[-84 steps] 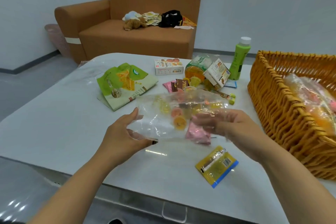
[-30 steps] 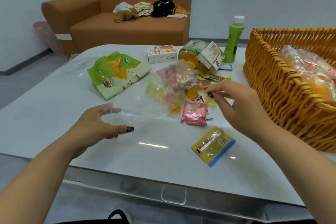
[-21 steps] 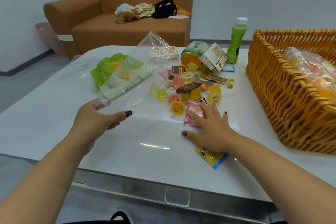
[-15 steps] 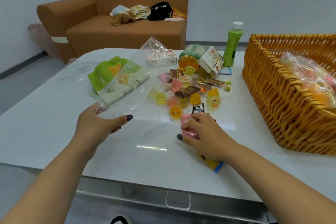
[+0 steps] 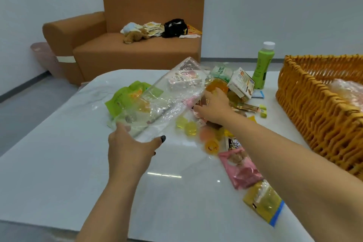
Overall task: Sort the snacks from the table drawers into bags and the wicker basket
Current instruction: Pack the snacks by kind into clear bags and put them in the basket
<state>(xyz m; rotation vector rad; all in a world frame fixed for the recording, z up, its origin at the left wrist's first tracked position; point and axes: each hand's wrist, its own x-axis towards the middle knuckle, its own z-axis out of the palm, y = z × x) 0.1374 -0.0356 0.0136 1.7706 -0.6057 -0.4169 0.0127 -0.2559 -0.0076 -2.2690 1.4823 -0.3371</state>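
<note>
My left hand (image 5: 131,149) grips the near end of a clear plastic bag (image 5: 167,96), which slants up and away over the table. My right hand (image 5: 214,106) reaches into the pile of small snacks (image 5: 241,107) beside the bag's far edge, thumb and fingers spread over a brown chocolate piece; I see nothing gripped in it. Yellow and orange jelly cups (image 5: 190,127) lie loose under my right forearm. A pink packet (image 5: 239,169) and a yellow packet with a blue edge (image 5: 263,202) lie nearer me. The wicker basket (image 5: 306,104) stands at the right and holds a filled clear bag (image 5: 347,90).
A green snack pouch (image 5: 121,100) lies behind the bag. Behind the pile are a tilted carton (image 5: 240,82) and a green bottle (image 5: 262,67). The white table (image 5: 59,153) ends close in front of me. A brown sofa (image 5: 137,53) stands beyond it.
My right hand let go of the pink packet, which lies on the table, and reached forward into the snack pile. My left hand raised the clear bag higher.
</note>
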